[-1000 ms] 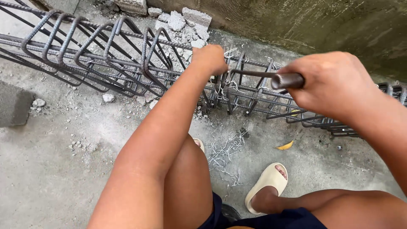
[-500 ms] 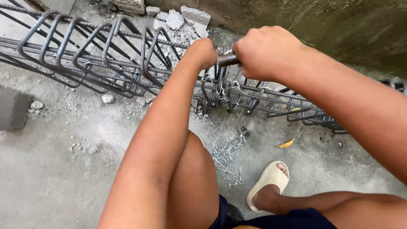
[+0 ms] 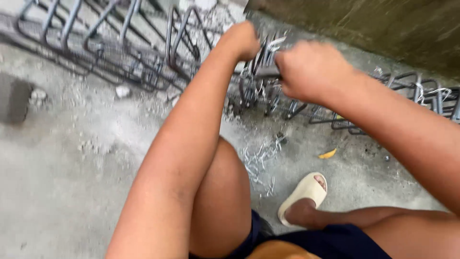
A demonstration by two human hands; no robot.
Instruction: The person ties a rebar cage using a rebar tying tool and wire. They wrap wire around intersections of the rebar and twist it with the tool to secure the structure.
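Note:
A long cage of dark steel bars and bent stirrups [image 3: 143,67] lies on the concrete floor along a wall. My left hand [image 3: 242,39] is closed on the top of the cage, where thin tie wire [image 3: 249,72] is wrapped around a joint. My right hand [image 3: 311,69] is closed around the handle of a dark metal hook tool [image 3: 267,72], just right of my left hand and over the same joint. The tool's tip is hidden among the bars. The picture is blurred.
Loose pieces of cut tie wire [image 3: 258,160] lie on the floor below the cage, between my knees. My foot in a cream sandal [image 3: 304,194] stands to the right. Broken concrete rubble [image 3: 211,12] sits behind the cage. A stained wall [image 3: 373,24] rises at the back.
My right hand swung from the far right in to the joint beside my left hand, then dropped a little lower. The view has shifted and blurred.

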